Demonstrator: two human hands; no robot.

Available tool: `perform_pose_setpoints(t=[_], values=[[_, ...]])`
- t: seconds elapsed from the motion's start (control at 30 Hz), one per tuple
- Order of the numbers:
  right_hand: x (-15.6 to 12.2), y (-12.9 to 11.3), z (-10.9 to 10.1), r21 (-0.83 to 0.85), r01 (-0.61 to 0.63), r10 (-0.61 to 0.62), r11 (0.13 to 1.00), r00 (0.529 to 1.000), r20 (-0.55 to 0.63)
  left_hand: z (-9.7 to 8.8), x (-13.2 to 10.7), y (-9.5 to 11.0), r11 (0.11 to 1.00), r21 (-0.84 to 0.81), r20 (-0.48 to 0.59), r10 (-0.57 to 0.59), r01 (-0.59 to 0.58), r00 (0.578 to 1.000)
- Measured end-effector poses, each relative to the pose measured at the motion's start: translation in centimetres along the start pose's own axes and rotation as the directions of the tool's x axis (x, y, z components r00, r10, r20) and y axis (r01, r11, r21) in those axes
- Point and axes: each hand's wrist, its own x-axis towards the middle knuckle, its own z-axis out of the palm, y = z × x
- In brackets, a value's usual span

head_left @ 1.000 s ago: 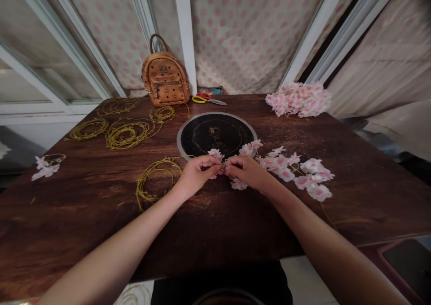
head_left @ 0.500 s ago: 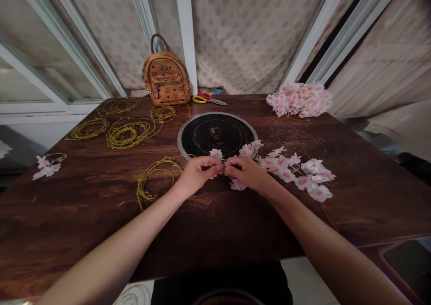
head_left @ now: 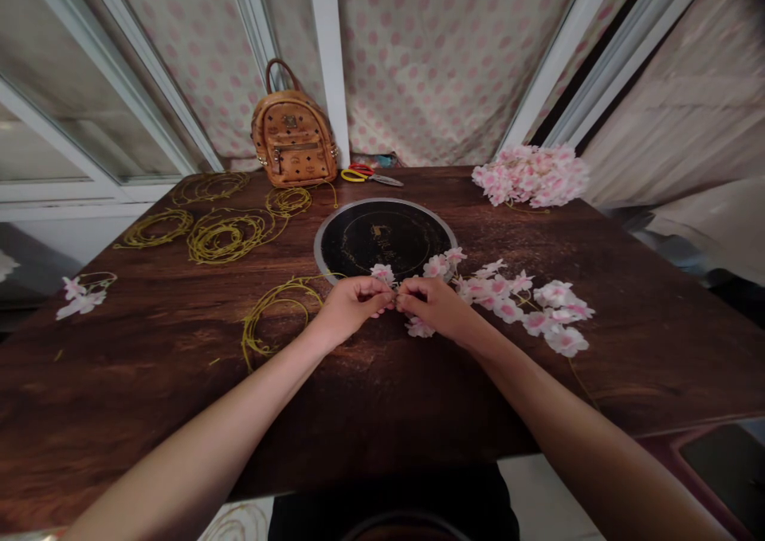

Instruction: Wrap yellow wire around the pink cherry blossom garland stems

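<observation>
I had my left hand (head_left: 352, 308) and right hand (head_left: 441, 306) nearly fingertip to fingertip, each pinched on the pink-and-white blossom garland (head_left: 509, 309), though the bit between my fingers was too small to make out. The garland lay at the near edge of the black round board (head_left: 352, 242) and trailed rightward over the wooden table (head_left: 358, 413). Just left of my left wrist sat 1 yellow-green vine coil (head_left: 249, 330); 4 more coils (head_left: 224, 238) lay farther back, near the tan backpack (head_left: 296, 139) and scissors (head_left: 386, 180).
</observation>
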Motion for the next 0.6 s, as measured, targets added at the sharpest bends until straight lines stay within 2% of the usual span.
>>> perform_pose_setpoints(t=[0.3, 0.6], values=[[-0.10, -0.36, 0.09, 0.044, -0.013, 0.014, 0.999, 1.000, -0.012, -0.05, 0.00, -0.02, 1.000, 0.013, -0.006, 0.020, -0.020, 1.000], [0.12, -0.03, -0.12, 0.130, 0.019, -0.019, 0.991, 1.000, -0.002, -0.52, -0.41, 0.60, 0.999, -0.047, -0.042, -0.022, 0.020, 0.999]])
